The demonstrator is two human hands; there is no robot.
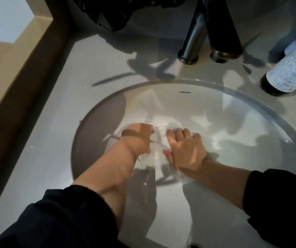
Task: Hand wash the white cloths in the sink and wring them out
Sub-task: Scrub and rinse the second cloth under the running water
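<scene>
My left hand (136,138) and right hand (186,152) are down in the water of the sink (179,104), close together, the white cloth (159,141) bunched between them. Each hand has its fingers curled round one end of it. Behind the basin, a dark faucet (195,36) and a labelled bottle (290,68) stand on the table (57,108).

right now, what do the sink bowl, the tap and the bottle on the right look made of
Sink bowl: likely glazed ceramic. It is white and glossy, with bright reflections and a printed brand mark.
Tap: metal, apparently with a dark brushed finish, going by the soft streaky sheen on its column.
Bottle: dark glass or plastic, cannot tell which. The body is glossy and the white label looks like matte paper.
</scene>
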